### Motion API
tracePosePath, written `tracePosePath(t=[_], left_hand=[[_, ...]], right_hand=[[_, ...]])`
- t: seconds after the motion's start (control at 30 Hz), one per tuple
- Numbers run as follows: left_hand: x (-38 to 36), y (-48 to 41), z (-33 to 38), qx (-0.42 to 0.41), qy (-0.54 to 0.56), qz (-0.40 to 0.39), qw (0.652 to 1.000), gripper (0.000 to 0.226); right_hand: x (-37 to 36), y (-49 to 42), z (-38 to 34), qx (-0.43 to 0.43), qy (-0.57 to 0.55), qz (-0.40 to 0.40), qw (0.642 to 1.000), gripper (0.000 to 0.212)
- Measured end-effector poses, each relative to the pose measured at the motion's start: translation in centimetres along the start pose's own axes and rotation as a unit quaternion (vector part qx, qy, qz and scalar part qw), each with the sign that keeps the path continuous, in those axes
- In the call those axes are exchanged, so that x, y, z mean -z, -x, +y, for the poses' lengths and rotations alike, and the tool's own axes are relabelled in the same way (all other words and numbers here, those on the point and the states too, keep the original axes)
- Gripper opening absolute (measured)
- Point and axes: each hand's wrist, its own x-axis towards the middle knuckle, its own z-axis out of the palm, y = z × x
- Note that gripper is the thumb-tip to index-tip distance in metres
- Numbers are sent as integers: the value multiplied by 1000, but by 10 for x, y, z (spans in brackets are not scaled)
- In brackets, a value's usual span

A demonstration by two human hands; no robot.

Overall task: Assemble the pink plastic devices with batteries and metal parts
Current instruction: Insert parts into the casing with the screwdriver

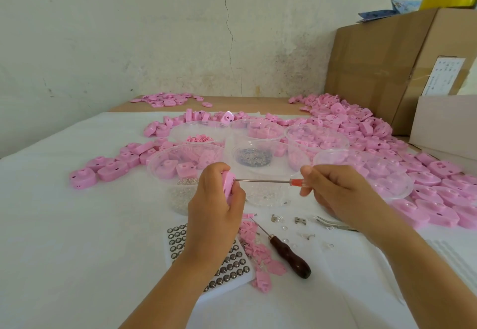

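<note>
Your left hand (215, 204) grips the pink device (228, 182) mid-frame, tilted toward your right hand (335, 192), which pinches the screwdriver (265, 181) level so its tip meets the device squarely, I'd guess.

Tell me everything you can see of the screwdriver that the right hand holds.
The screwdriver has a thin, bright metal shaft and a small handle, red near the shaft and clear further back, plastic by its look. It hangs almost level above the table. The right hand pinches its handle; its tip meets the pink device gripped by the left hand.
</note>
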Motion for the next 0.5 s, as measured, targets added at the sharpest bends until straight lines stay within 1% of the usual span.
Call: tracePosePath(t=[0.03, 0.07, 0.13, 0.2, 0.23, 0.27, 0.33, 0.37, 0.43, 0.5], left_hand=[[1, 0, 0, 2, 0, 2, 1000, 23], [1, 0, 1, 5, 1, 4, 1000, 23], [2, -1, 1, 11, 0, 7, 1000, 24], [3, 0, 2, 12, -2, 7, 1000, 25], [3, 0, 2, 10, -4, 5, 1000, 26], [2, 1, 3, 6, -10, 3, 1000, 27], [2, 2, 3, 0, -24, 0, 1000, 28], [2, 2, 3, 2, -25, 0, 1000, 28], [3, 2, 3, 13, -17, 6, 1000, 27], [3, 2, 3, 17, -15, 14, 1000, 27]], right_hand=[[-2, -1, 1, -20, 7, -12, 1000, 42], [-3, -1, 2, -31, 1, -32, 999, 42], [-1, 1, 0, -21, -50, -66, 996, 29], [4, 2, -4, 21, -94, -66, 993, 13], [5, 2, -3, 30, -96, -55, 993, 14], [4, 2, -2, 24, -88, -44, 995, 21], [0, 0, 1, -27, -80, -38, 996, 37], [-1, 0, 3, -55, -85, -49, 994, 38], [-2, 0, 3, -70, -92, -84, 990, 31], [2, 0, 1, -35, -102, -99, 989, 16]])
